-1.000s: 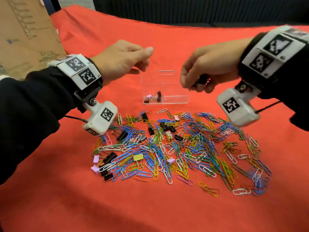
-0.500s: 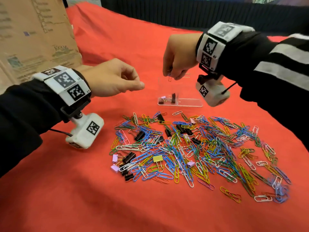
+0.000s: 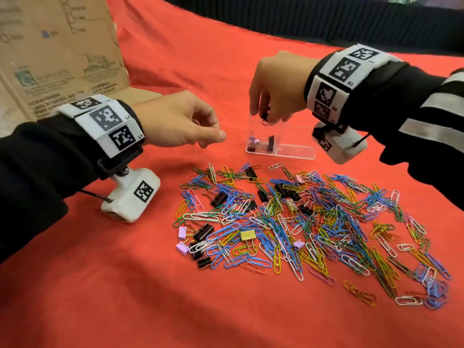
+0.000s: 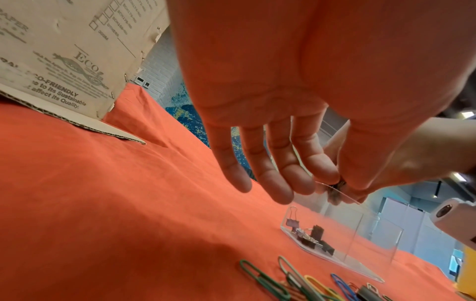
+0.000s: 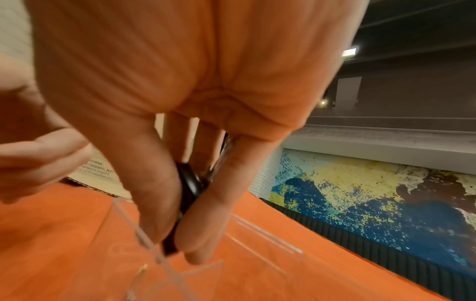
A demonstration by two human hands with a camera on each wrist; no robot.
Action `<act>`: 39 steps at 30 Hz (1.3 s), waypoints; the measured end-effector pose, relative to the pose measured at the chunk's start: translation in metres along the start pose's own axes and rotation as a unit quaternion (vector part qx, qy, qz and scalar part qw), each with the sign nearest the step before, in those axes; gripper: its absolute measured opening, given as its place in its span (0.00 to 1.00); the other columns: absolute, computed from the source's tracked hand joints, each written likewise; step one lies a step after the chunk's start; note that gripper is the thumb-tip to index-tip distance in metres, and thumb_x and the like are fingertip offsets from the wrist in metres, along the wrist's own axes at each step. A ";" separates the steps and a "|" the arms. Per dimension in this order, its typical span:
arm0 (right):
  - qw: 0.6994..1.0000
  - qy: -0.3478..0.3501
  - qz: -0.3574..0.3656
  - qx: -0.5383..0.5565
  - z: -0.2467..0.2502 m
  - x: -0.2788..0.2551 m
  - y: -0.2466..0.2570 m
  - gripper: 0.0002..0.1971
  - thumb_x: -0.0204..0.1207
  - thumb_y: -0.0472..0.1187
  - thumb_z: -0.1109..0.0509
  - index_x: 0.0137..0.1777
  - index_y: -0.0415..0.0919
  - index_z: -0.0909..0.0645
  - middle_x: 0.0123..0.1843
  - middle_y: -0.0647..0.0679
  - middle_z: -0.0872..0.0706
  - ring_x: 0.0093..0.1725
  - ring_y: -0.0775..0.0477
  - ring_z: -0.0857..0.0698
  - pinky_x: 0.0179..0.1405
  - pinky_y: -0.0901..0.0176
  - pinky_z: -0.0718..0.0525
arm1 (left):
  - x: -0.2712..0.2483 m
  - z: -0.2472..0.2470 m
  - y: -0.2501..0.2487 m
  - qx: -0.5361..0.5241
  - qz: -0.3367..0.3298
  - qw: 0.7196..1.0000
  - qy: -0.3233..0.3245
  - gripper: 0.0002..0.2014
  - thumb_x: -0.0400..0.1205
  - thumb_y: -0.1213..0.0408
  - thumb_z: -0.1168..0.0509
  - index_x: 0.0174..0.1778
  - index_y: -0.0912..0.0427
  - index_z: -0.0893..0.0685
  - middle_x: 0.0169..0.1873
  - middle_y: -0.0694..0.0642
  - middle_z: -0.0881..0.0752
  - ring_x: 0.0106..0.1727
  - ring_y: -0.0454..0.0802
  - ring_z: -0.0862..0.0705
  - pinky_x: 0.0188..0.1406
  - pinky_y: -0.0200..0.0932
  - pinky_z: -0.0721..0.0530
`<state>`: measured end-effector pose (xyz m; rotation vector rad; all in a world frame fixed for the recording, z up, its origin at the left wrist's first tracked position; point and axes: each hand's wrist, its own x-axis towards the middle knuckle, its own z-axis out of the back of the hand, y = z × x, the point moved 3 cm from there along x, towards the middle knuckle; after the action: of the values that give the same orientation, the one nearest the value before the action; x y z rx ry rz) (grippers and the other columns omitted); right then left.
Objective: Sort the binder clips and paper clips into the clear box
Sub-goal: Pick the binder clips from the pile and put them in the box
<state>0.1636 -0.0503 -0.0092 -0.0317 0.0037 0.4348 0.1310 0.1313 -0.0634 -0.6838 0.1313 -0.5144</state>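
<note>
Binder clip (image 3: 265, 116), black, pinched in right hand (image 3: 272, 89) fingertips at the rim of the clear box (image 3: 296, 149), above its left compartment; a second earlier carried near and to the right, short of the box. Left hand (image 3: 175, 121) now lower and left of the box, loosely curled, holding nothing, after hovering by its near-left corner. Four or so binder clips (image 3: 261, 144) already inside the left compartment; right compartment apparently bare. Mixed pile of coloured paper clips (image 3: 313, 222) and binder clips spread on the red cloth (image 3: 100, 297) nearer the camera. Release judged imminent; sorting barely begun.
</note>
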 end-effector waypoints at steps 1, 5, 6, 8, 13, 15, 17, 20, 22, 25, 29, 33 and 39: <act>1.000 -0.003 0.003 0.004 0.001 0.001 0.000 0.16 0.62 0.30 0.22 0.43 0.52 0.09 0.37 0.54 0.07 0.30 0.51 0.08 0.43 0.53 0.08 | 0.000 -0.001 0.000 -0.002 0.000 1.000 0.004 0.10 0.80 0.56 0.28 0.42 0.60 0.13 0.31 0.52 0.12 0.32 0.41 0.17 0.36 0.36 0.20; 1.000 -0.021 0.020 -0.001 0.003 0.002 -0.001 0.17 0.60 0.31 0.20 0.44 0.53 0.09 0.38 0.54 0.07 0.34 0.49 0.09 0.37 0.60 0.15 | 0.001 -0.003 -0.003 -0.006 -0.004 1.000 0.020 0.10 0.80 0.57 0.28 0.42 0.61 0.13 0.32 0.54 0.11 0.34 0.45 0.16 0.39 0.41 0.19; 0.999 -0.024 0.023 0.001 0.003 0.001 -0.001 0.17 0.60 0.31 0.20 0.44 0.53 0.09 0.39 0.55 0.07 0.34 0.48 0.09 0.37 0.59 0.14 | 0.001 -0.004 -0.003 -0.007 -0.004 1.000 0.022 0.10 0.81 0.57 0.28 0.43 0.61 0.13 0.32 0.55 0.11 0.34 0.45 0.16 0.39 0.41 0.19; 0.999 -0.034 0.026 0.008 0.003 0.000 -0.001 0.17 0.60 0.30 0.22 0.45 0.52 0.08 0.38 0.54 0.07 0.35 0.48 0.08 0.40 0.55 0.10 | 0.002 -0.005 -0.005 -0.005 -0.003 1.000 0.024 0.10 0.81 0.58 0.28 0.43 0.62 0.13 0.32 0.55 0.11 0.34 0.43 0.16 0.36 0.36 0.19; 0.997 -0.072 0.026 0.009 0.009 -0.008 -0.004 0.14 0.61 0.29 0.27 0.39 0.51 0.09 0.31 0.53 0.09 0.31 0.50 0.09 0.43 0.49 0.08 | 0.003 -0.006 -0.010 -0.003 -0.001 1.000 0.027 0.09 0.80 0.58 0.28 0.43 0.62 0.14 0.31 0.54 0.12 0.31 0.41 0.19 0.30 0.28 0.23; 0.995 -0.084 0.035 0.028 0.014 -0.018 -0.003 0.11 0.64 0.31 0.26 0.37 0.50 0.10 0.28 0.52 0.10 0.28 0.53 0.10 0.44 0.50 0.08 | 0.002 -0.005 -0.012 0.031 -0.006 0.999 0.033 0.09 0.80 0.57 0.27 0.42 0.59 0.13 0.31 0.55 0.11 0.30 0.41 0.20 0.28 0.26 0.25; 0.995 -0.069 0.050 0.054 0.015 -0.033 0.000 0.07 0.67 0.34 0.25 0.36 0.49 0.11 0.27 0.53 0.10 0.25 0.57 0.11 0.44 0.52 0.08 | 0.001 -0.005 -0.013 0.111 -0.009 0.992 0.057 0.07 0.78 0.54 0.26 0.41 0.53 0.13 0.33 0.53 0.10 0.27 0.38 0.20 0.28 0.25 0.26; 0.995 0.036 0.063 0.061 -0.002 -0.057 0.006 0.04 0.68 0.39 0.23 0.39 0.50 0.10 0.28 0.54 0.09 0.26 0.56 0.10 0.46 0.53 0.08 | -0.003 -0.012 -0.015 0.202 0.000 0.972 0.120 0.07 0.74 0.49 0.23 0.40 0.46 0.12 0.34 0.39 0.11 0.28 0.33 0.18 0.31 0.23 0.27; 0.991 0.108 0.076 0.039 -0.018 -0.070 0.009 0.07 0.67 0.42 0.20 0.44 0.52 0.09 0.35 0.56 0.07 0.32 0.53 0.08 0.48 0.51 0.09 | -0.004 -0.018 -0.018 0.249 -0.001 0.959 0.136 0.08 0.72 0.46 0.23 0.41 0.42 0.12 0.32 0.32 0.14 0.31 0.29 0.18 0.32 0.21 0.27; 0.984 0.157 0.083 -0.007 -0.042 -0.084 0.007 0.16 0.65 0.48 0.18 0.54 0.56 0.11 0.46 0.59 0.08 0.36 0.63 0.13 0.49 0.61 0.14 | -0.006 -0.028 -0.025 0.275 -0.019 0.949 0.152 0.10 0.71 0.46 0.22 0.45 0.38 0.13 0.34 0.34 0.13 0.33 0.27 0.17 0.33 0.21 0.28; 0.985 0.144 0.092 -0.014 -0.061 -0.094 0.004 0.20 0.63 0.52 0.17 0.56 0.56 0.14 0.48 0.55 0.09 0.36 0.56 0.17 0.49 0.57 0.15 | -0.003 -0.038 -0.041 0.279 -0.039 0.950 0.134 0.06 0.75 0.51 0.24 0.46 0.39 0.12 0.35 0.35 0.13 0.37 0.31 0.15 0.39 0.26 0.24; 0.984 0.147 0.094 0.028 -0.061 -0.101 0.000 0.16 0.62 0.50 0.17 0.47 0.53 0.17 0.42 0.54 0.09 0.35 0.54 0.15 0.43 0.55 0.16 | 0.010 -0.049 -0.059 0.294 -0.072 0.947 0.107 0.12 0.77 0.58 0.27 0.56 0.42 0.12 0.42 0.37 0.14 0.44 0.42 0.14 0.48 0.37 0.23; 0.978 0.146 0.087 0.119 -0.053 -0.116 -0.018 0.07 0.67 0.35 0.26 0.33 0.45 0.20 0.31 0.49 0.09 0.30 0.54 0.13 0.37 0.57 0.16 | 0.024 -0.065 -0.058 0.345 -0.070 0.925 0.146 0.13 0.73 0.58 0.22 0.53 0.46 0.11 0.42 0.43 0.12 0.34 0.30 0.22 0.42 0.35 0.26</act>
<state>0.0664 -0.1171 -0.0605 0.1419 0.3490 0.5993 0.1093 0.0445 -0.0753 0.0798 0.1684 -0.7461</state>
